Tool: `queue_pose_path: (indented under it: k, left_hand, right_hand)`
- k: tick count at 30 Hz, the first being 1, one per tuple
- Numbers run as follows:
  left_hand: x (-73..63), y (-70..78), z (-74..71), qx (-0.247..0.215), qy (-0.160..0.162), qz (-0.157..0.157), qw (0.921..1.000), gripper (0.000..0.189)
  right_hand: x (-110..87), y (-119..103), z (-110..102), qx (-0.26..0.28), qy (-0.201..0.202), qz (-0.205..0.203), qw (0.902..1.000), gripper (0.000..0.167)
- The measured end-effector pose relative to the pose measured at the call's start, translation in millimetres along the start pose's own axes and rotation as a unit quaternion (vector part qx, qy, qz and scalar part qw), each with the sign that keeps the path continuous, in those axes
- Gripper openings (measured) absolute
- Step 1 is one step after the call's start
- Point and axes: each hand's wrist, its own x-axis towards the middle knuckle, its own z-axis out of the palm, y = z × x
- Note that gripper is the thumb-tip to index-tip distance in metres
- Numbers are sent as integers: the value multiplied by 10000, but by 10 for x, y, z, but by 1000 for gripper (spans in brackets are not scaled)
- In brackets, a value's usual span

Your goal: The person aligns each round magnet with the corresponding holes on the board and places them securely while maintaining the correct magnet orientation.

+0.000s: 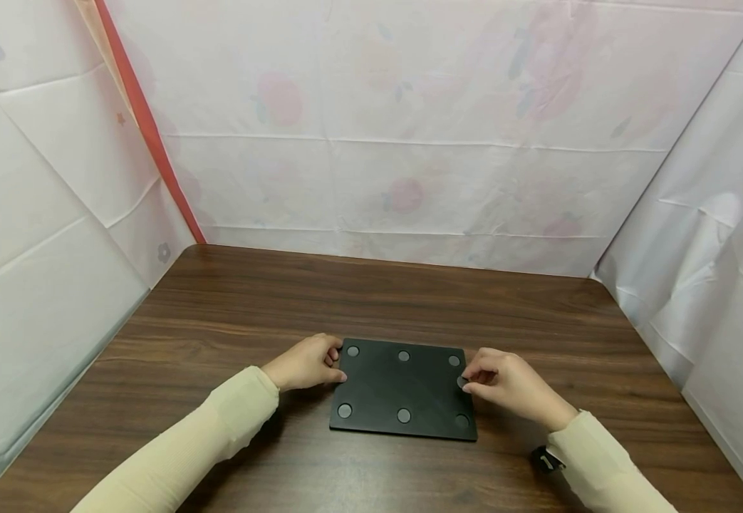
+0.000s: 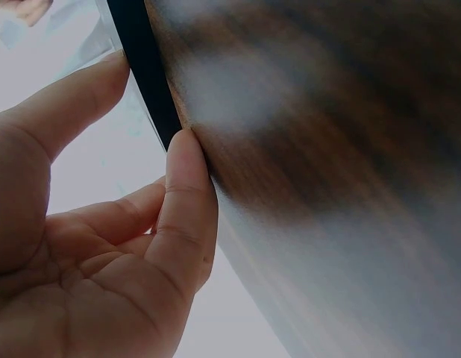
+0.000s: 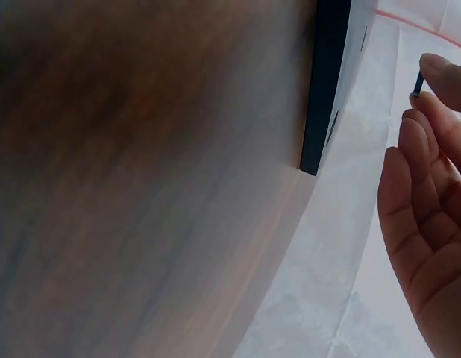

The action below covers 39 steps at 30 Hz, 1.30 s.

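A thin black rectangular board (image 1: pixel 406 388) lies on the wooden table, with several round grey discs set along its edges. My left hand (image 1: pixel 307 362) holds the board's left side, thumb on the rim and index finger near the far corner; the left wrist view shows both against the dark edge (image 2: pixel 148 74). Between thumb and index finger, my right hand (image 1: pixel 508 385) pinches a small grey disc (image 1: pixel 462 382) at the board's right edge. In the right wrist view this disc (image 3: pixel 418 83) stands edge-on, apart from the board. At the near right corner is a darker round spot (image 1: pixel 462 421).
The dark brown wooden table (image 1: pixel 249 285) extends around the board. White patterned curtains (image 1: pixel 371 128) hang behind and at both sides, with a red strip (image 1: pixel 147 121) at the far left corner. A black object (image 1: pixel 546 459) sits at the right wrist.
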Motion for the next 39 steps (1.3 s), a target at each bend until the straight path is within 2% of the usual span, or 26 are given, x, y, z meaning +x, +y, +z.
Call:
queue_pose_path:
  k: [7, 30, 39]
  left_hand:
    - [0, -5, 0, -22, -2, 17, 10000, 65]
    - [2, -8, 4, -17, -13, 14, 10000, 65]
    - [-9, 6, 4, -1, -25, 37, 10000, 64]
  right_hand:
    - [-66, -58, 39, -90, -111, -66, 9999, 12]
    - [-144, -131, 109, 225, -736, -229, 9968, 9]
    - [-156, -135, 117, 65, -971, -181, 9951, 10]
